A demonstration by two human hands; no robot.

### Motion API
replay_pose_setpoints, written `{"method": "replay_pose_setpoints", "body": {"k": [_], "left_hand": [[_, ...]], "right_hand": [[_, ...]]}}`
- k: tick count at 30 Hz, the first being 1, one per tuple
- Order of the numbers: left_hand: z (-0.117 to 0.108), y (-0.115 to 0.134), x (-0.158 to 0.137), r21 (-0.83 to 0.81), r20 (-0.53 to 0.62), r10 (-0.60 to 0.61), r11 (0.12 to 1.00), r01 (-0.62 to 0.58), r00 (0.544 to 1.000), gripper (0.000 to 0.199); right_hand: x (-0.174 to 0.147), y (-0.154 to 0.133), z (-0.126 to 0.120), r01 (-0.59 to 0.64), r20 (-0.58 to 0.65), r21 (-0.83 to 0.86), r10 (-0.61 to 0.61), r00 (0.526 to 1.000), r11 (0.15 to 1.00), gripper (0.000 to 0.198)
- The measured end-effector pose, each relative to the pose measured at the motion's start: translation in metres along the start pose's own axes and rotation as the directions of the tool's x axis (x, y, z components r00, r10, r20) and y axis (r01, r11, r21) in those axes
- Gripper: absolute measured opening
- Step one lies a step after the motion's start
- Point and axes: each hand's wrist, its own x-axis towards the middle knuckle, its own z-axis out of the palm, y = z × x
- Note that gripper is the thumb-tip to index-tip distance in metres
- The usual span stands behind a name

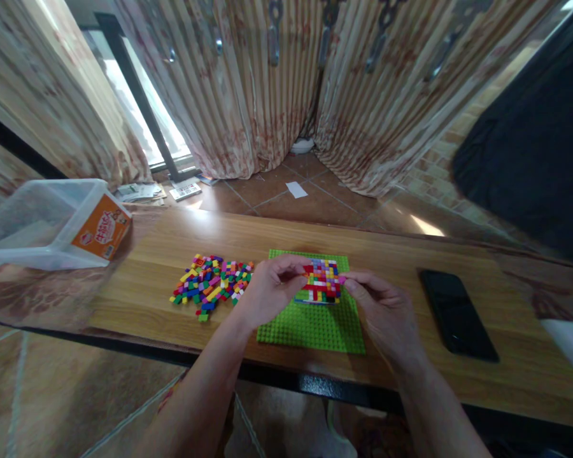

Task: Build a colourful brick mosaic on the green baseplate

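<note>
A green studded baseplate (pixel 310 327) lies on the wooden table, with a block of many-coloured toy bricks (pixel 322 280) built up on its upper part. My right hand (pixel 386 312) is at the block's right side, thumb and forefinger pinching a small pink brick (pixel 342 280) by the block's edge. At the block's left side is my left hand (pixel 270 289), its fingers curled and thumb close to the forefinger near a red brick (pixel 308 270). Whether the left fingers grip that brick is hard to make out. A loose pile of coloured bricks (pixel 212 283) lies left of my left hand.
On the table's right side lies a black phone (pixel 458 315). A clear plastic bin (pixel 52 222) with an orange label stands beyond the table's left end. Papers (pixel 141 192) are near it. Curtains (pixel 258 95) hang behind, and a dark object (pixel 530 140) fills the upper right.
</note>
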Motion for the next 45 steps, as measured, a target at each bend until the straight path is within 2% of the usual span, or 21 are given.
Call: {"method": "replay_pose_setpoints", "body": {"k": [7,11,16,21,30,34,41,45], "left_hand": [[0.006,0.005,-0.003,0.026,0.047,0.028,0.999,-0.029,0.999,0.019],[0.004,0.002,-0.002,0.025,0.015,0.017,1.0,-0.018,1.0,0.02],[0.001,-0.001,-0.001,0.041,-0.011,-0.004,0.999,0.004,1.0,0.019],[0.0,-0.003,0.001,0.062,-0.028,0.002,0.998,0.0,1.0,0.019],[0.0,-0.006,0.001,0.1,-0.027,0.014,0.995,-0.011,1.0,0.02],[0.0,-0.008,0.001,0.132,-0.031,0.02,0.991,-0.016,0.999,0.021],[-0.001,-0.003,-0.001,0.121,0.003,0.012,0.993,-0.013,1.0,0.021],[-0.001,-0.002,-0.002,0.123,0.017,0.034,0.992,-0.036,0.999,0.027]], "right_hand": [[-0.005,-0.001,0.006,-0.169,0.031,0.236,0.167,0.986,0.957,0.015],[-0.005,-0.007,0.002,-0.218,0.025,0.399,0.227,0.974,0.891,0.013],[0.002,-0.008,-0.007,-0.218,-0.008,0.474,0.252,0.968,0.853,0.012],[0.004,-0.003,-0.009,-0.158,-0.044,0.407,0.192,0.98,0.9,0.014],[0.0,0.005,-0.008,-0.113,-0.011,0.255,0.12,0.993,0.96,0.014],[0.001,0.007,-0.009,-0.109,-0.006,0.181,0.112,0.994,0.977,0.015],[0.0,0.005,-0.003,-0.109,0.018,0.149,0.108,0.994,0.983,0.012],[-0.002,0.007,-0.001,-0.046,0.076,-0.003,0.047,0.996,0.999,0.011]]}}
